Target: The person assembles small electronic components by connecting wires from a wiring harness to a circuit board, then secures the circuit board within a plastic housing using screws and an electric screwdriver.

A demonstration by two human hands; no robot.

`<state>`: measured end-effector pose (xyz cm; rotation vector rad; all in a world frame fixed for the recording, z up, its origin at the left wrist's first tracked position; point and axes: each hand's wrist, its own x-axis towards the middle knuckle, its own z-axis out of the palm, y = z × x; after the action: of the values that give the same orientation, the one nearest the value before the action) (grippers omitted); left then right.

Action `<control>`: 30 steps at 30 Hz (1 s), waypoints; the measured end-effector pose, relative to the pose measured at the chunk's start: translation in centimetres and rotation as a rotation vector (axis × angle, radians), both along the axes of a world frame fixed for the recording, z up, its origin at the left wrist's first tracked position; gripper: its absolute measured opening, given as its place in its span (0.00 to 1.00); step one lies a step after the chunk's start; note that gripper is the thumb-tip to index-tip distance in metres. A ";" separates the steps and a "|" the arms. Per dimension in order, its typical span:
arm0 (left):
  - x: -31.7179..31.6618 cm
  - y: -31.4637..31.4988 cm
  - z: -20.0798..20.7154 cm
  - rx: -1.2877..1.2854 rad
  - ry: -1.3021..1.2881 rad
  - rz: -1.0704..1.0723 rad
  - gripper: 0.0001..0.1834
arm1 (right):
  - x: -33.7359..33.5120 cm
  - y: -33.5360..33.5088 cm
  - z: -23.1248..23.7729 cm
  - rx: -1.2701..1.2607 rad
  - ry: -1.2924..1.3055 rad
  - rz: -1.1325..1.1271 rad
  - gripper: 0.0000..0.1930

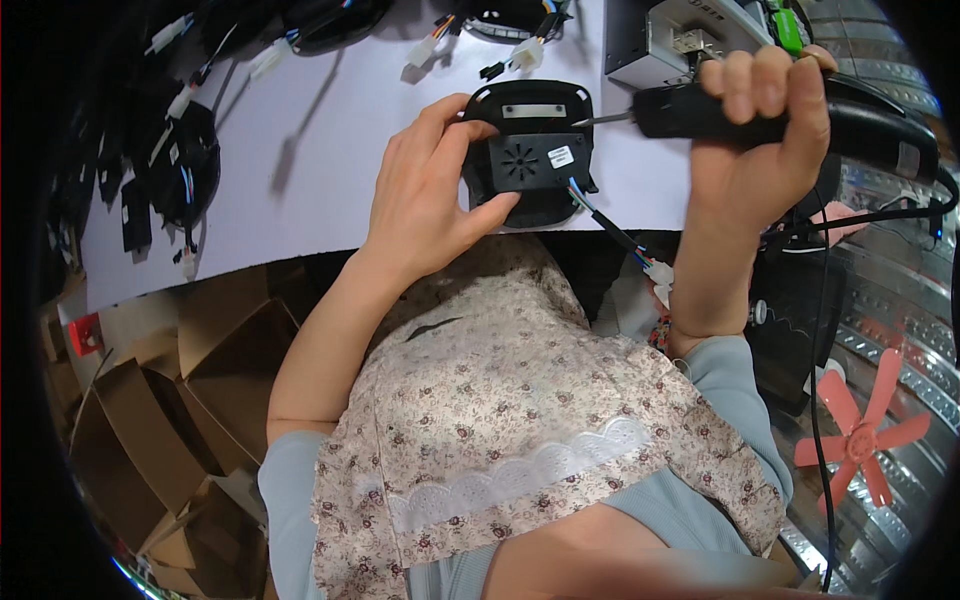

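Observation:
A black plastic housing [548, 210] lies at the table's front edge, back side up. Set in it is a flat black module [515, 177] with a starburst of slots and a small white label. A bundle of wires [612, 230] runs from it over the edge to a white connector [658, 272]. My left hand [420, 185] grips the housing's left side, thumb and fingers at the module. In my right hand [770, 125] is a corded black electric screwdriver [668, 111], held level. Its thin bit points left, with the tip over the housing just above the module's upper right corner.
More black housings [190, 165] with wires lie on the white table's left and far sides. A metal box [655, 50] stands at the far right. The screwdriver's cord [870, 215] hangs on the right, near a pink fan [860, 442]. Cardboard boxes [140, 430] fill the lower left.

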<state>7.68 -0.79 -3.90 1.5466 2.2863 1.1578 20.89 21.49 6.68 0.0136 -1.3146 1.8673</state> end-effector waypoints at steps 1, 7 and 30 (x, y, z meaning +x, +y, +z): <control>-0.1 -0.2 -0.1 0.003 -0.010 -0.006 0.31 | -0.8 -1.5 -0.6 0.010 0.008 0.098 0.07; -0.2 -0.2 -0.3 0.025 -0.012 0.012 0.32 | -4.5 -5.9 -2.2 0.172 -0.033 0.226 0.10; -0.2 -0.1 -0.6 0.077 -0.053 -0.020 0.31 | -5.1 -7.4 -4.8 0.265 -0.110 0.250 0.12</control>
<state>7.44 -0.85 -4.51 1.5414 2.2126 1.2796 15.76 14.05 1.83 0.2263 -1.6945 1.9052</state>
